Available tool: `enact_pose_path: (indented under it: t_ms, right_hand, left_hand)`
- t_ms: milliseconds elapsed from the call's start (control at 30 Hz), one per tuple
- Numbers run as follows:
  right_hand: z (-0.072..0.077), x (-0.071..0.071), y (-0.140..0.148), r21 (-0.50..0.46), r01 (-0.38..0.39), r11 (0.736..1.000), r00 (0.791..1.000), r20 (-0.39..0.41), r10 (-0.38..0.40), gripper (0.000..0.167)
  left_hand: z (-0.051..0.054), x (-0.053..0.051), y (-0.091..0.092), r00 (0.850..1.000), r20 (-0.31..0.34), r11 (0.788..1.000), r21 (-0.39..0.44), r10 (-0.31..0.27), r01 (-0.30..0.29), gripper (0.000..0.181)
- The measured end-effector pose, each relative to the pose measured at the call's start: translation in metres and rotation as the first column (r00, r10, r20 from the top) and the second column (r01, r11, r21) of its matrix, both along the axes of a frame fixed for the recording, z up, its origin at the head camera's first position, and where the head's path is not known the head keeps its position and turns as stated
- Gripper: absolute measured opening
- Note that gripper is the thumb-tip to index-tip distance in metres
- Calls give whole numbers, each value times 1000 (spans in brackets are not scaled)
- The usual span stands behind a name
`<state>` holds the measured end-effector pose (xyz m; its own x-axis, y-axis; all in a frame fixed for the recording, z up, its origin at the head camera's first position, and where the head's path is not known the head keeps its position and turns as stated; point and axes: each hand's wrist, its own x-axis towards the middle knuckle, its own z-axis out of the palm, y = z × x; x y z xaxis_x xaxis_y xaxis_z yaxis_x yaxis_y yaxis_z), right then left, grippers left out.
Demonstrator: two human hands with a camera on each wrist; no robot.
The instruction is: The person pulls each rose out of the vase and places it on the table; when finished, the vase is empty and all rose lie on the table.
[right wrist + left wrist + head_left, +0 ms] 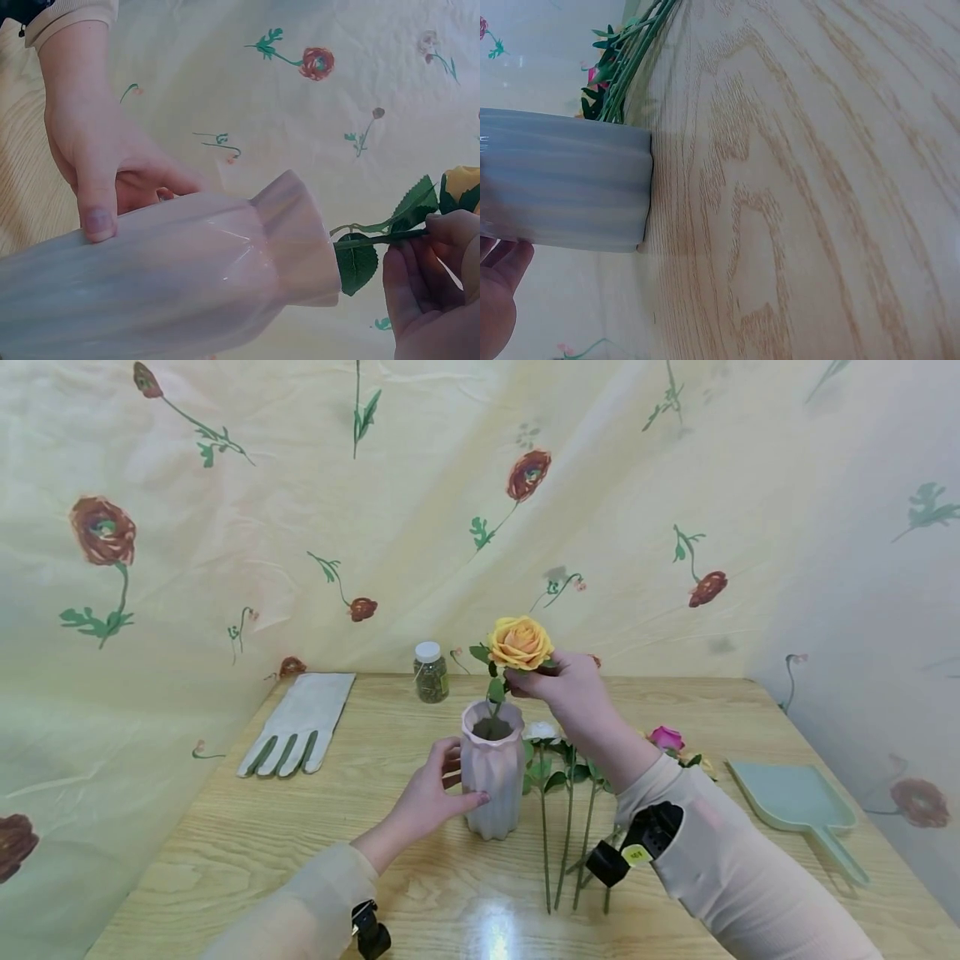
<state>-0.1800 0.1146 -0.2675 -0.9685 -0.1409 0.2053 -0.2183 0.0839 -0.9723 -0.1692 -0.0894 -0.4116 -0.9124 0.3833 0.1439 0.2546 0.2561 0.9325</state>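
Note:
A pale pinkish fluted vase (491,777) stands upright on the table. My left hand (435,789) grips its left side, thumb across the front; the right wrist view shows the same left hand (112,150) against the vase wall. Above the vase mouth, my right hand (566,689) pinches the stem of a yellow artificial rose (520,643) just under its bloom. The stem (375,240) runs down into the vase, with green leaves (358,266) at the rim. Its lower end is hidden inside the vase.
Several artificial flowers lie right of the vase, among them a white bloom (540,731) and a pink one (666,738). A green dustpan (795,793) is at far right. Behind stands a white-lidded jar (431,675); gloves (300,722) lie at left.

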Motion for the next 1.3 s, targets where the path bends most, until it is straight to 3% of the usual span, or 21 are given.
enact_pose_path:
  t_ms: [333,567,867,1167,1300]
  right_hand:
    - [6,0,10,-204,-35,978,999,-27,30,43]
    - [16,1,25,-356,-88,930,993,-100,56,32]
    - [27,4,44,-475,-86,876,989,-145,19,23]
    - [34,5,63,-605,-126,786,981,-196,6,25]
    - [36,7,72,-670,-122,732,982,-187,-7,24]
  left_hand:
    - [0,1,1,1000,-1,1000,10,1,-1,76]
    - [-1,1,1,1000,1,1000,15,-1,1,76]
    - [0,0,1,1000,13,1000,14,3,-3,77]
    - [-1,-1,1,1000,19,1000,19,-1,1,76]
    - [-2,-1,1,1000,24,1000,25,0,-1,76]
